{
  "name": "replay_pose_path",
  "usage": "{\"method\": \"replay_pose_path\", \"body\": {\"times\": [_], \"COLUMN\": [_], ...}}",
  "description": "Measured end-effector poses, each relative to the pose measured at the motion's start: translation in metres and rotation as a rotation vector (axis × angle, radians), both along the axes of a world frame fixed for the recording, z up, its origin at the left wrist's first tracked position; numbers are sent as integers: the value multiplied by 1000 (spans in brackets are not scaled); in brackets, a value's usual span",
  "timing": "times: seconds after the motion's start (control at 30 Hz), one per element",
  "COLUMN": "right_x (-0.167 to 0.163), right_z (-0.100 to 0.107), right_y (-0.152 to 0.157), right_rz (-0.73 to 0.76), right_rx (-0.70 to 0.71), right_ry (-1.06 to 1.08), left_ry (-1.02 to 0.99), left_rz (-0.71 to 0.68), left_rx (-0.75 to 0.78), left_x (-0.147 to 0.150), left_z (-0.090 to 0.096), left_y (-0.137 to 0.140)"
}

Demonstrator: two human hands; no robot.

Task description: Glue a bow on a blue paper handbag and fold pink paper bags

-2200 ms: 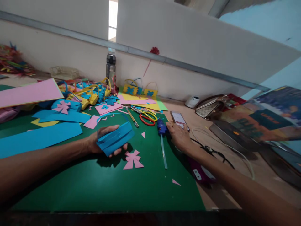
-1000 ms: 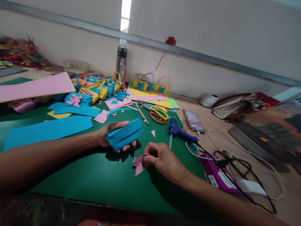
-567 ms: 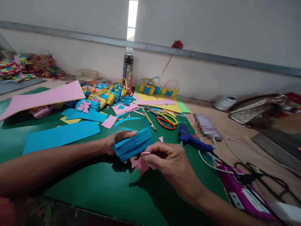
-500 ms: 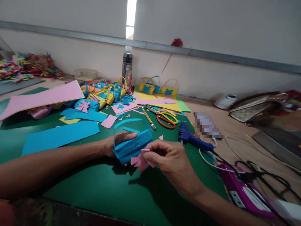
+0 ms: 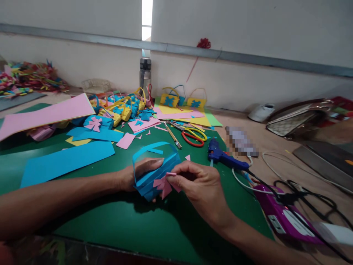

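My left hand (image 5: 138,171) is closed around a small blue paper handbag (image 5: 157,175), its thumb on top and most fingers hidden underneath. The bag is tilted, with its looped strip handle standing up at the far side. Between thumb and forefinger, my right hand (image 5: 197,187) pinches a pink paper bow (image 5: 164,186). The bow overlaps the bag's near face; whether it touches the paper I cannot tell. A blue glue gun (image 5: 227,158) lies to the right, beyond my right hand. Scissors (image 5: 193,137) with red and yellow handles and a craft knife (image 5: 173,136) lie behind the bag.
A green cutting mat (image 5: 116,228) covers the work area. Blue card (image 5: 68,162) and a pink sheet (image 5: 46,114) lie left. Several finished paper bags (image 5: 124,110) are heaped at the back. At right are a purple power strip (image 5: 286,217), cables and a blurred phone (image 5: 241,141).
The bow in my right hand has come closer over the bag's near face. My left hand has tilted the bag slightly, and the camera view has shifted a little.
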State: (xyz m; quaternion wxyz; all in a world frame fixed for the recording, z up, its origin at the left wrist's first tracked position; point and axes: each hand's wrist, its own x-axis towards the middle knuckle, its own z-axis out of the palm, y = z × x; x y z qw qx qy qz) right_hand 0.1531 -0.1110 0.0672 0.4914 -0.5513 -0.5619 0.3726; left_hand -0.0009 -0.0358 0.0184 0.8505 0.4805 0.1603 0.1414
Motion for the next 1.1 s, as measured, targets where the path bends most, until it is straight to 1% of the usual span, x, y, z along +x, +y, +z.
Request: {"method": "replay_pose_path", "body": {"times": [0.13, 0.27, 0.33, 0.5, 0.63, 0.9, 1.1], "right_x": [1, 2, 2, 0, -1, 1, 1], "right_z": [-3, -7, -10, -12, -10, -15, -18], "right_y": [0, 1, 1, 1, 2, 0, -1], "right_rz": [-55, -59, -54, -72, -82, -97, -100], "right_rx": [58, 71, 72, 97, 125, 168, 192], "right_ry": [-47, -30, -21, -4, -19, -103, -155], "left_ry": [-46, -73, -78, -56, -54, -28, -19], "left_rz": [7, 38, 54, 89, 125, 134, 133], "left_rx": [-5, -27, -14, 52, 60, 98, 98], "left_x": [0, 0, 0, 0, 0, 1, 1], "left_z": [0, -4, -6, -7, -8, -6, -4], "left_y": [-2, -2, -3, -5, -8, -10, -11]}}
